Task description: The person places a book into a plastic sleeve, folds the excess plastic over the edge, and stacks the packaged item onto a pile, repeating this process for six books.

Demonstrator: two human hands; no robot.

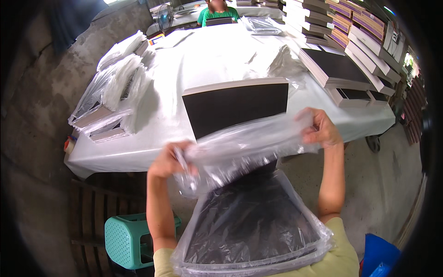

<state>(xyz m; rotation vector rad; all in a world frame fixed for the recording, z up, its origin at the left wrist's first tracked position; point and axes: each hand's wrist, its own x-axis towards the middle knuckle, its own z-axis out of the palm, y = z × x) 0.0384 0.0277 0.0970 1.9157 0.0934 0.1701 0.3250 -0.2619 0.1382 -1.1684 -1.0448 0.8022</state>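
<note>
While two hands [323, 130] grip one blurred film [244, 143], likely plastic, one wrapped panel [249, 224] below

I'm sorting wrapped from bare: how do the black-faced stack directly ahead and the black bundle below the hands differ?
The black-faced stack looks bare; the black bundle is mostly inside clear plastic. The stack rests on the table; the bundle mostly shows past its near edge. Both show dark faces.

We see a perforated teal plastic stool [119, 242] at lower left, a round blue fan [164, 17] and a mottled grey wall [60, 69].
</note>
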